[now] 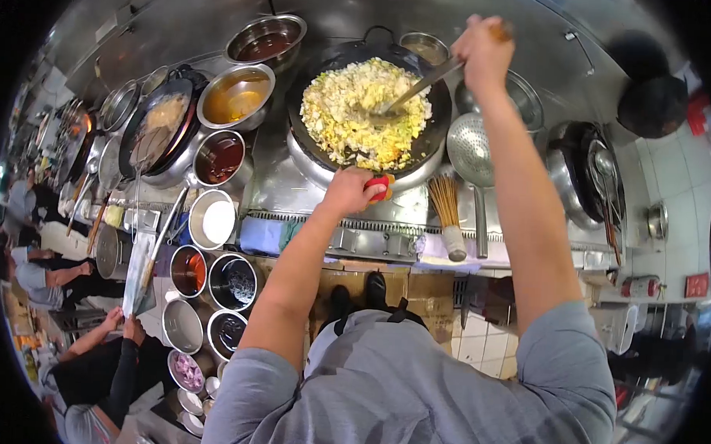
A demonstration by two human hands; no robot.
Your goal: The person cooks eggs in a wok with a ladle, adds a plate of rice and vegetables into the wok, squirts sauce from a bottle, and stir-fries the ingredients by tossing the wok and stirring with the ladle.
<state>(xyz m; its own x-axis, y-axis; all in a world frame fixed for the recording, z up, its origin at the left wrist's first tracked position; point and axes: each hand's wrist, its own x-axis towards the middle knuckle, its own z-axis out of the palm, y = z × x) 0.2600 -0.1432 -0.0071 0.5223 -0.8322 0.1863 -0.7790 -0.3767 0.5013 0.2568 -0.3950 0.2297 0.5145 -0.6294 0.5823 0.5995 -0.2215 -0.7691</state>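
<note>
A large black wok (pixel 295 124) sits on the stove before me, holding a heap of fried rice (pixel 352 104) with yellow egg and bits of green. At the wok's near edge, my left hand (pixel 350 192) is closed around its handle, with a red and yellow cloth (pixel 380 188) showing at the fingers. My right hand (pixel 484 50) is raised at the upper right, wrapped around the wooden end of a wok ladle (pixel 428 80). The ladle slants down to the left, and its head is partly buried in the rice.
Right of the wok lie a perforated strainer (pixel 471 148) and a bamboo brush (pixel 445 205). Metal bowls of sauce (pixel 219 156) and oil (pixel 236 97) stand on the left, above several pots. Another wok (pixel 161 129) is farther left. Co-workers (pixel 92 369) stand at the left.
</note>
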